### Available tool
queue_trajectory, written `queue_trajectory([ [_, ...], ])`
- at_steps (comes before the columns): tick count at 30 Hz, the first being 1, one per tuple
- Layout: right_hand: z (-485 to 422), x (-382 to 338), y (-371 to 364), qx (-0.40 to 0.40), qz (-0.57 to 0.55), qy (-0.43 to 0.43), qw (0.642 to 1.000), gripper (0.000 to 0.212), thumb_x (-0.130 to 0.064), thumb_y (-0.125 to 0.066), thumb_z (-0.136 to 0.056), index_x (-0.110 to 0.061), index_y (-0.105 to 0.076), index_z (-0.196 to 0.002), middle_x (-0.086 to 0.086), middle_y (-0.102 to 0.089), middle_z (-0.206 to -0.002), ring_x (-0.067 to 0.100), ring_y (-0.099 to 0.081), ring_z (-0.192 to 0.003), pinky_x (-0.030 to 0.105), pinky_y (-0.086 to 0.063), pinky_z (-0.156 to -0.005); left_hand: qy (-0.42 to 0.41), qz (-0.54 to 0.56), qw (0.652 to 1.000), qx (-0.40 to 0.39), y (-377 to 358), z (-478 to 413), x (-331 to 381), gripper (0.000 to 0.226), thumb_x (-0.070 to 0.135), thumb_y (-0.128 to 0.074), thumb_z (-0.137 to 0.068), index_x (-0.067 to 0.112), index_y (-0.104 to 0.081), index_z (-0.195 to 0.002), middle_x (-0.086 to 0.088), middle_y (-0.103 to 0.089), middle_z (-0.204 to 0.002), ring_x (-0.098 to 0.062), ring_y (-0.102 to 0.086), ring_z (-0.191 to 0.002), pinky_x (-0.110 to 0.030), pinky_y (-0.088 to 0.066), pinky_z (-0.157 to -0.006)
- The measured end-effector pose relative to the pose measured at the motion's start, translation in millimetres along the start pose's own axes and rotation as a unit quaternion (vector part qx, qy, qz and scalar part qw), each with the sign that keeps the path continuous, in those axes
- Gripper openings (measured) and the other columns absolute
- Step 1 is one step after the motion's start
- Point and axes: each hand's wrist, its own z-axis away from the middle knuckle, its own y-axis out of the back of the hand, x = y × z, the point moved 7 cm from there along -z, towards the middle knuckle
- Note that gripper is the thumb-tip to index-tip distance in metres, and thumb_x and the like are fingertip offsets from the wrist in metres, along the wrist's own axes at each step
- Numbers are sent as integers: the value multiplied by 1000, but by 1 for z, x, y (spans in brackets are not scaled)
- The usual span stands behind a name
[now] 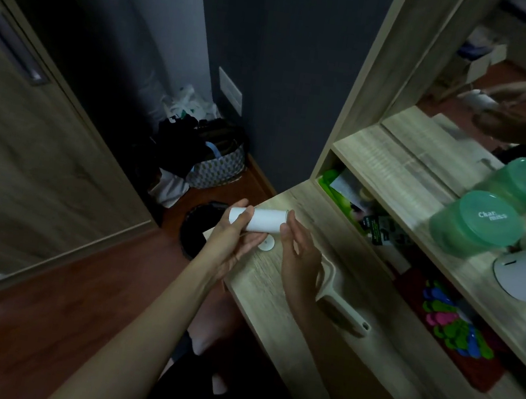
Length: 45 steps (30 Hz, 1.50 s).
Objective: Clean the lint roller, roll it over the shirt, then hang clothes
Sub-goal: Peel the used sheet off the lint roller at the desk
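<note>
A white lint roll (263,220) is held level above the corner of the wooden desk (344,356). My left hand (232,240) grips its left end from below, thumb on top. My right hand (297,255) touches the roll's right end with its fingertips, fingers fairly straight. The white roller handle (343,307) lies flat on the desk just right of my right wrist. A small white round cap (265,243) sits on the desk under the roll. No shirt is in sight.
A black waste bin (197,227) stands on the floor below the desk corner. A laundry basket (215,165) with dark clothes sits in the far corner. Two green tubs (478,222) stand on the shelf, with colourful clips (454,321) below. A mirror (508,81) rises behind the shelf.
</note>
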Motion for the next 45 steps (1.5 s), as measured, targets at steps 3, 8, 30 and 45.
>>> queue_trajectory([
  [3, -4, 1, 4, 14, -37, -10, 999, 38, -29, -52, -96, -19, -53, -132, -3, -58, -130, 3, -53, -113, 6, -42, -89, -26, -121, 992, 1, -2, -2, 0, 43, 32, -52, -97, 19, -43, -137, -9, -57, -116, -16, -67, -86, -23, -58, -73],
  [8, -17, 18, 10, 37, -140, -92, 985, 27, -23, -60, -92, -18, -59, -118, 0, -59, -115, 17, -62, -104, 40, -59, -75, -82, -315, 945, -12, 1, -10, -3, 57, 41, -47, -97, 20, -31, -148, -3, -47, -140, -20, -55, -120, -29, -49, -96],
  [30, -20, 63, 54, 86, -246, -170, 951, 25, -14, -58, -92, -9, -56, -117, 14, -57, -122, 29, -60, -111, 42, -56, -87, -250, -744, 614, -85, -9, -68, -41, 46, 26, -72, -83, 6, -60, -122, -14, -55, -122, -31, -49, -111, -35, -42, -87],
  [45, -19, 55, 53, 84, -286, -194, 935, 21, -15, -56, -92, -13, -56, -113, 14, -54, -125, 29, -58, -112, 38, -56, -85, -97, -208, 973, -34, -6, -40, -20, 31, 10, -68, -87, 15, -65, -117, 4, -69, -107, -6, -64, -102, -29, -49, -98],
])
